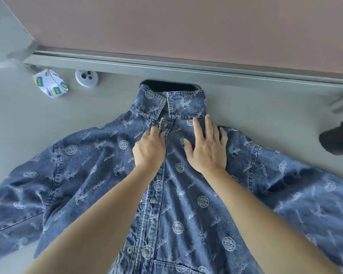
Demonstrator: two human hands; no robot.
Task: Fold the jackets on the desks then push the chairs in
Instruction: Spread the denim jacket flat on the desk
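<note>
Squaring the jacket (pixel 186 204) for folding, I pinch its snap placket (pixel 158 186) just below the collar (pixel 178 104) with my left hand (pixel 149 149), my right hand (pixel 206 149) spread flat below the collar too; I judge the sleeves (pixel 28 194) fold in next.

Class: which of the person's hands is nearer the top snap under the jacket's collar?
Left. The left hand grips the jacket right beside the top snap; the right hand lies flat on the denim, further to the snap's right.
</note>
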